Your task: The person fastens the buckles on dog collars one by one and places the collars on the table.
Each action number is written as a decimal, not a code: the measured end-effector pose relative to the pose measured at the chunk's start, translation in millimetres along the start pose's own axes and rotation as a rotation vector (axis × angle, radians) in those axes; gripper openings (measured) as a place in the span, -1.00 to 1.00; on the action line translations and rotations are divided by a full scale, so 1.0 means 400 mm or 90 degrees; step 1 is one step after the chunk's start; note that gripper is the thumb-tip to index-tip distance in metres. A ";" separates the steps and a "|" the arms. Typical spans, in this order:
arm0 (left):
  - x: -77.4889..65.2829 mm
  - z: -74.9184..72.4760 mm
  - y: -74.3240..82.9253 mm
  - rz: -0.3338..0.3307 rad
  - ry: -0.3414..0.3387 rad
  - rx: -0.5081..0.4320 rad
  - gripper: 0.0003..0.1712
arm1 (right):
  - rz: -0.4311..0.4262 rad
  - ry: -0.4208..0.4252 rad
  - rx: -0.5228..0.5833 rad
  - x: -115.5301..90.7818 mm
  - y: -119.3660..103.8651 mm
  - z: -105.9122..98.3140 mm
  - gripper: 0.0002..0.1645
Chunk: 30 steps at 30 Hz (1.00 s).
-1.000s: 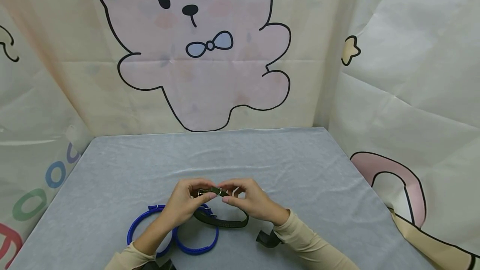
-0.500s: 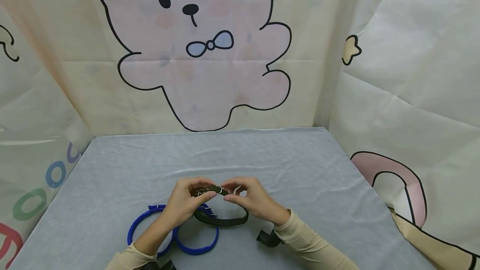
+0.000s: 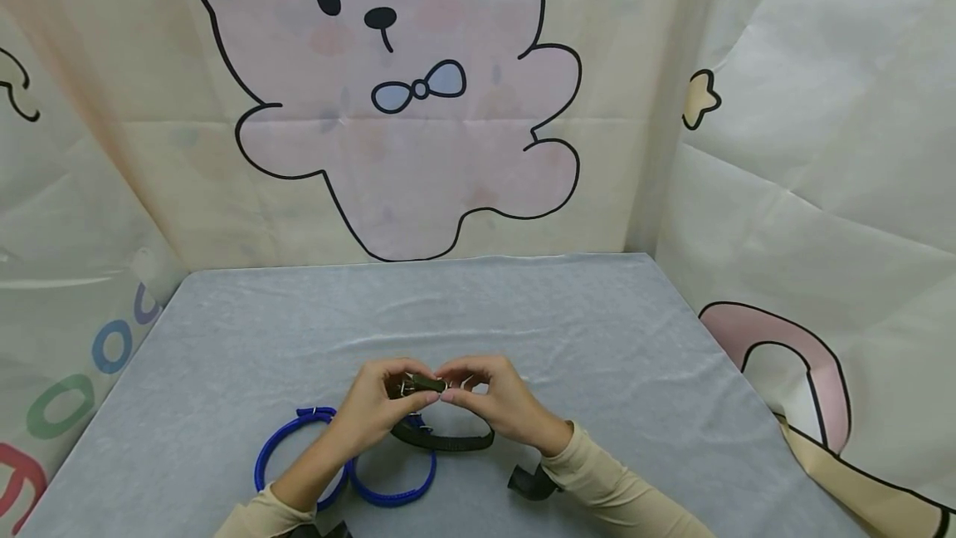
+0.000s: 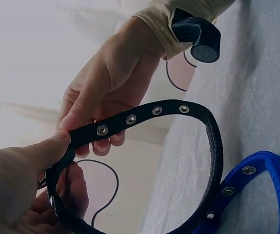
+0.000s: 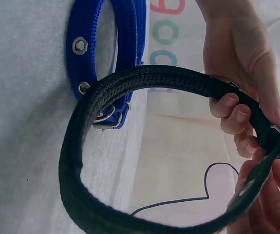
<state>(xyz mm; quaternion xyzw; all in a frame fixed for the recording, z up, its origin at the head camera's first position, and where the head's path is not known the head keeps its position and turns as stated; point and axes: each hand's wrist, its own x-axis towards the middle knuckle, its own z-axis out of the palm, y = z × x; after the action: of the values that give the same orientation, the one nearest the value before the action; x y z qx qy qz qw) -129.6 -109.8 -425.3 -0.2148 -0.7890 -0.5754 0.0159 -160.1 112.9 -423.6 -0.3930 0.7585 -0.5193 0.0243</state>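
A dark green pet collar (image 3: 456, 443), with metal eyelets and a buckle, is fastened into a loop above the table. My left hand (image 3: 369, 405) pinches it beside the buckle, thumb in front and fingers behind. Close against that grip, my right hand (image 3: 502, 402) pinches the strap near a metal ring. In the left wrist view the right hand (image 4: 113, 73) holds the eyelet strap of the collar (image 4: 144, 113). The right wrist view shows the padded inner side of the collar (image 5: 74, 161); the left hand (image 5: 244, 63) grips its upper part. Fingertips partly hide the buckle.
Two blue collars lie looped on the grey cloth-covered table (image 3: 597, 339): a left blue collar (image 3: 263, 457) under the left forearm and a right blue collar (image 3: 396, 501) beside it. A dark wrist camera (image 3: 532, 481) sits by the right sleeve. Printed curtains stand around the table.
The collar's buckle has turned more into view between the hands. My left hand has shifted slightly right, and the hands are closer together than half a second ago. The blue collars stay in place.
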 end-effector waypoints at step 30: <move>-0.006 0.018 0.012 0.007 0.074 -0.007 -0.74 | 0.051 0.009 -0.035 -0.008 -0.018 0.009 -0.81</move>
<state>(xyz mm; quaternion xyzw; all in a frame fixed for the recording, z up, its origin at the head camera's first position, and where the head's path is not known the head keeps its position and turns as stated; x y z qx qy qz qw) -124.2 -102.8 -424.1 -0.1852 -0.7824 -0.5912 0.0638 -152.1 111.2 -420.6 -0.3592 0.7876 -0.4998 0.0288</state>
